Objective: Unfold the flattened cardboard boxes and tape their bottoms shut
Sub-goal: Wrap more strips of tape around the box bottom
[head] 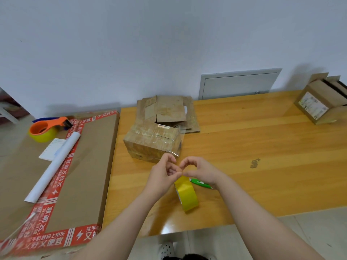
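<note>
Cardboard box (153,141) stands mid-frame on the desk (262,147), clear tape strip (173,152) hanging off its near corner; left hand (163,173) seems to pinch the strip's end, grip narrow; right hand (199,171) curled, fingertips touching the left's; yellow tape roll (186,194) beneath them.

I see a wooden bench (262,147). On it sit a taped box (152,143), flattened cardboard (169,111) just behind it, a yellow tape roll (185,194) on edge, a green tool (201,183) beside the roll, and an open box (319,104) at the far right.
</note>
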